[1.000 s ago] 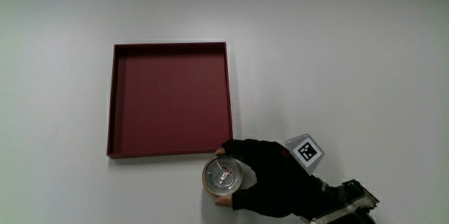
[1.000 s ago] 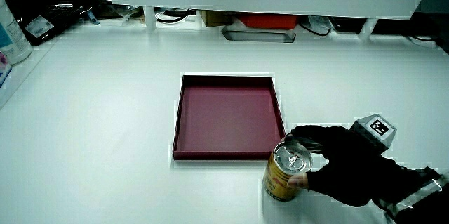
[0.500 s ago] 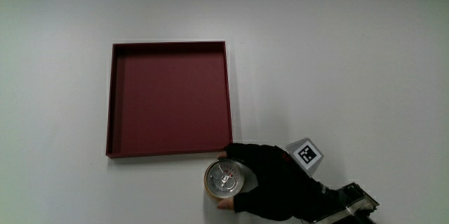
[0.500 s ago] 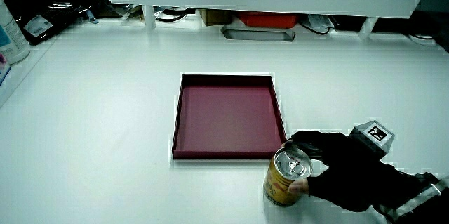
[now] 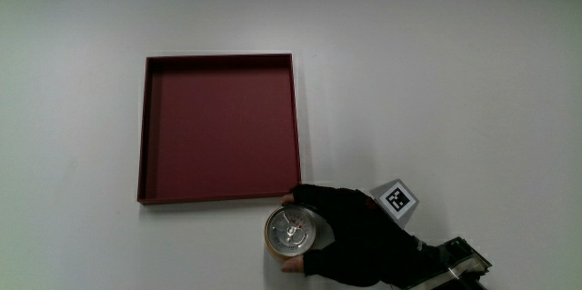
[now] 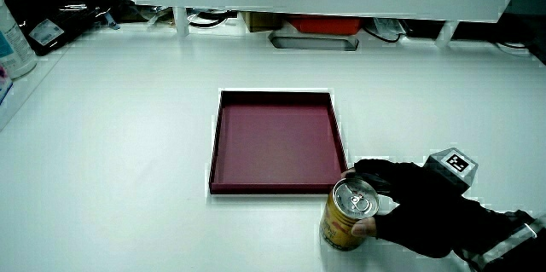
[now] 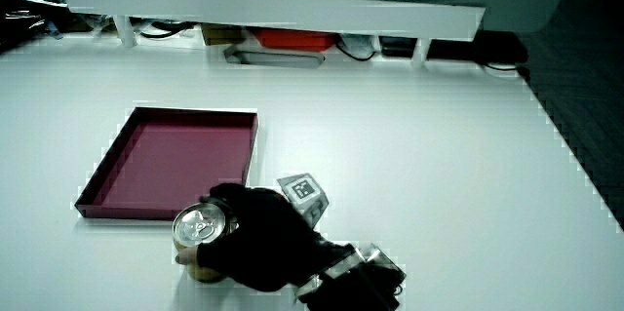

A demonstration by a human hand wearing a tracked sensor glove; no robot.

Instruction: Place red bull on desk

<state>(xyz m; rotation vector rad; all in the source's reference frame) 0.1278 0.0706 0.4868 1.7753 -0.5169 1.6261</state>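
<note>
The hand (image 5: pixel 341 235) lies low over the worktop (image 5: pixel 455 72), close to the person, with its forearm (image 6: pixel 503 240) reaching back toward the person. Its fingers (image 6: pixel 367 170) are curled around one can (image 5: pixel 291 232) and hold it by the side. The can stands upright on the worktop, just beside the near corner of one red tray (image 5: pixel 220 195). There is one small patterned cube (image 5: pixel 396 199) on the hand's back.

Black glove on hand (image 5: pixel 350 235); grey cube (image 5: pixel 396 200) with black-white pattern on back.
</note>
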